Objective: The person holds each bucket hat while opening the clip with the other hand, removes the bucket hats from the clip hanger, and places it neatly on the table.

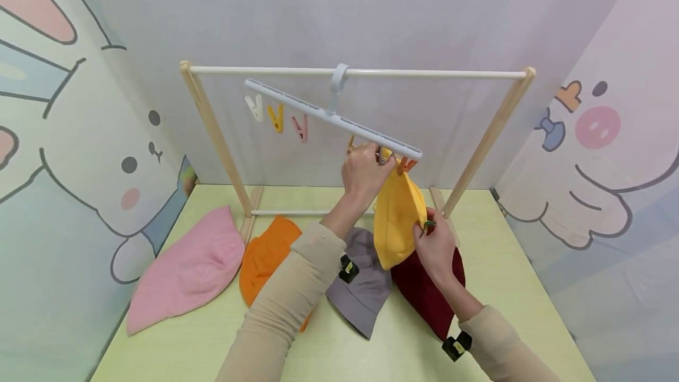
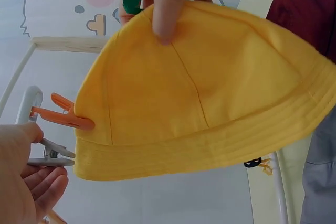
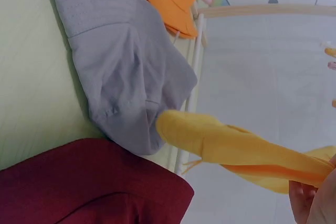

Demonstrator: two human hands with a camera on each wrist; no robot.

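A yellow bucket hat (image 1: 395,217) hangs sideways below the right end of a pale blue clip hanger (image 1: 297,101), with an orange clothespin (image 2: 65,115) gripping its edge. My left hand (image 1: 366,173) pinches a grey clothespin (image 2: 52,153), its tips right at the hat's brim in the left wrist view. On the other side, my right hand (image 1: 437,246) pinches the crown between thumb and fingers, beside a small green leaf (image 2: 133,0). The right wrist view shows the hat edge-on, with the fingers (image 3: 300,201) of that hand at the lower right.
The hanger hooks over the white bar (image 1: 424,73) of a wooden rack. White, yellow and pink clothespins (image 1: 300,128) dangle from its left half. Pink (image 1: 191,270), orange (image 1: 267,255), grey (image 1: 363,282) and dark red (image 1: 424,287) bucket hats lie on the table (image 1: 509,287).
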